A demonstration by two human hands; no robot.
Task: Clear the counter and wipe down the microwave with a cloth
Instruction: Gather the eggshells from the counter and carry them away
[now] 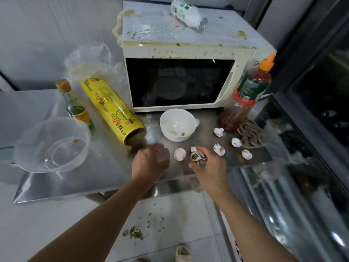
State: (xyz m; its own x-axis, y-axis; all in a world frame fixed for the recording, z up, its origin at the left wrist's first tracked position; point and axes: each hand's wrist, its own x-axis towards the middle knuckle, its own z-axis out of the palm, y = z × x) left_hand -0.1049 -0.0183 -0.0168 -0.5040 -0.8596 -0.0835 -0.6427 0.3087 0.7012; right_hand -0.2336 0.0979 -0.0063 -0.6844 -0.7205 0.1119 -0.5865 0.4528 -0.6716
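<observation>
The white bowl holds only scraps and sauce smears; the clear plastic bowl holds crumbs. Five eggshell pieces lie loose on the counter. The left hand curls around a pale shell piece; the right hand grips eggshells. The stained microwave carries one toppled bottle.

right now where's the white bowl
In the head view the white bowl stands on the steel counter just in front of the microwave door, with the yellow wrap roll to its left.
</observation>
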